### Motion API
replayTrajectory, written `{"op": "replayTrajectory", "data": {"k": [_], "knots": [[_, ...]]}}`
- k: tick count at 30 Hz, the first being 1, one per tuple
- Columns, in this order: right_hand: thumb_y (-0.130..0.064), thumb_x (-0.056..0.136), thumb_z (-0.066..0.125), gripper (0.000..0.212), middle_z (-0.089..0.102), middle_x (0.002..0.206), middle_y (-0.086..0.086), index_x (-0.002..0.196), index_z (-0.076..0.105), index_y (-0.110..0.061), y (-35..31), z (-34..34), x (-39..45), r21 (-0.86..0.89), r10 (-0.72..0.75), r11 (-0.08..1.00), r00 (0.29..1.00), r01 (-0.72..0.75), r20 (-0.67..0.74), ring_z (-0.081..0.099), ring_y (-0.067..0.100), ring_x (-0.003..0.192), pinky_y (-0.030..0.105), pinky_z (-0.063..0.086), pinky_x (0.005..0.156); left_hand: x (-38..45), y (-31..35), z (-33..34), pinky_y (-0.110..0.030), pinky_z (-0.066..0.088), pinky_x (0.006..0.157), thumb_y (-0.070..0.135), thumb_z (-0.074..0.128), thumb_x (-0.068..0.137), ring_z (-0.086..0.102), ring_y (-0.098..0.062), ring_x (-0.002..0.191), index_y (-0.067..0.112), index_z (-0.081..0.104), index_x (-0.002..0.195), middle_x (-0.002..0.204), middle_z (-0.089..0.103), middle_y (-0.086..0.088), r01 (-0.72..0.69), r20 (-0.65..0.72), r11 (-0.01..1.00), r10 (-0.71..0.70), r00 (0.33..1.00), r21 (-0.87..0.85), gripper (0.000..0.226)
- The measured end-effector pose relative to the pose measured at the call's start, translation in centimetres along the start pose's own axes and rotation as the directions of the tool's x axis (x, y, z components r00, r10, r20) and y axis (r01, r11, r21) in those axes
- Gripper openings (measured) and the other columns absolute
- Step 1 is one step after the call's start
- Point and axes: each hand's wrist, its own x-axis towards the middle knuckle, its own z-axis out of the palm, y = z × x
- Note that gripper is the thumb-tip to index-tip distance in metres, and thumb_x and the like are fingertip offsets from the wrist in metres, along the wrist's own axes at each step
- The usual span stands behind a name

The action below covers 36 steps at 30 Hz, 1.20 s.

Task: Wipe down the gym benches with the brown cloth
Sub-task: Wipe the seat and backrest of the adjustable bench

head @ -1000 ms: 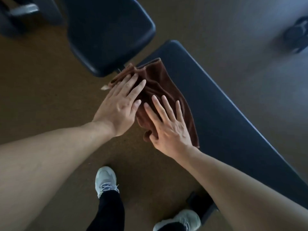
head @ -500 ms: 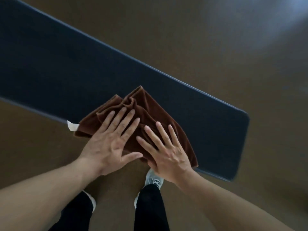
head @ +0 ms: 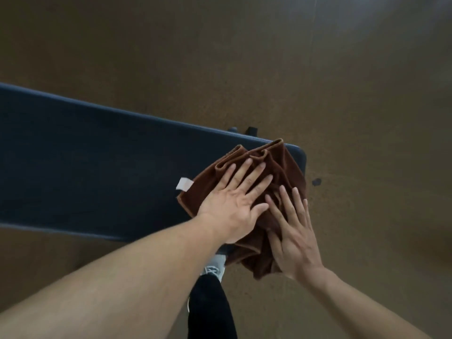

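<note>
1. I see the left hand lying flat on the brown cloth, palm down, with the fingers straight and a little spread, pointing up and to the right.
2. The left thumb sticks out toward the right hand, and the 2 hands are just beside each other.
3. The right hand is also flat on the cloth, fingers straight and spread, pointing up and slightly to the left; it grips nothing, it only presses.
4. Both forearms come in from the bottom of the view, the left one from the lower left and the right one from the lower right, both bare.
5. The brown cloth is bunched in folds and sits on the right end of the dark blue bench, the tabletop of this task. Its near part hangs over the bench edge under the right hand.
6. A small white tag sticks out of the cloth at its left corner, lying on the bench pad.
7. Below the bench I see 1 leg in black trousers and a white shoe on the brown floor.
</note>
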Motion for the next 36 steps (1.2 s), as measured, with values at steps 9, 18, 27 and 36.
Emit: {"op": "replayTrajectory", "data": {"k": [9, 18, 27, 36], "knots": [[-0.047, 0.097, 0.03, 0.061, 0.04, 0.159, 0.002, 0.155, 0.039, -0.033, -1.2, -2.0, 13.0, -0.001, 0.326, 0.944, 0.936, -0.329, -0.135, 0.025, 0.029, 0.151, 0.055, 0.018, 0.124, 1.8, -8.4, -5.7, -0.037, -0.009, 0.125, 0.039, 0.023, 0.108, -0.018, -0.017, 0.154, 0.018, -0.001, 0.161, 0.169, -0.013, -0.003, 0.151, -0.288, 0.988, -0.146, 0.947, -0.002, 0.062], [-0.055, 0.103, 0.029, 0.043, 0.065, 0.124, -0.004, 0.125, 0.06, -0.036, -24.3, 3.1, 25.1, -0.081, 0.223, 0.971, 0.975, -0.223, -0.011, 0.056, 0.024, 0.12, 0.047, 0.033, 0.104, -15.4, -30.2, -6.7, -0.038, -0.004, 0.126, 0.047, 0.028, 0.104, -0.012, -0.014, 0.155, 0.012, 0.002, 0.161, 0.17, -0.005, -0.002, 0.509, -0.434, 0.848, -0.518, 0.737, -0.148, 0.072], [-0.062, 0.101, 0.025, 0.051, 0.064, 0.125, -0.006, 0.135, 0.055, -0.037, -52.0, 10.7, 36.9, 0.095, 0.002, 0.995, 0.987, -0.018, 0.162, 0.059, 0.024, 0.117, 0.045, 0.04, 0.099, -30.8, -48.4, -8.2, -0.044, -0.008, 0.125, 0.076, 0.011, 0.095, -0.023, -0.017, 0.153, 0.022, -0.008, 0.161, 0.169, -0.013, -0.005, 0.741, -0.349, 0.632, -0.763, 0.543, -0.227, 0.087], [-0.07, 0.098, 0.03, 0.05, 0.061, 0.133, -0.01, 0.143, 0.041, -0.051, -59.7, 12.5, 40.8, 0.055, -0.143, 0.99, 0.95, 0.133, 0.277, 0.061, 0.025, 0.119, 0.045, 0.039, 0.094, -32.3, -50.6, -7.9, -0.047, -0.007, 0.125, 0.094, 0.008, 0.079, -0.029, -0.021, 0.151, 0.037, -0.027, 0.153, 0.169, -0.01, -0.009, 0.694, -0.207, 0.655, -0.755, 0.623, -0.301, 0.1]]}}
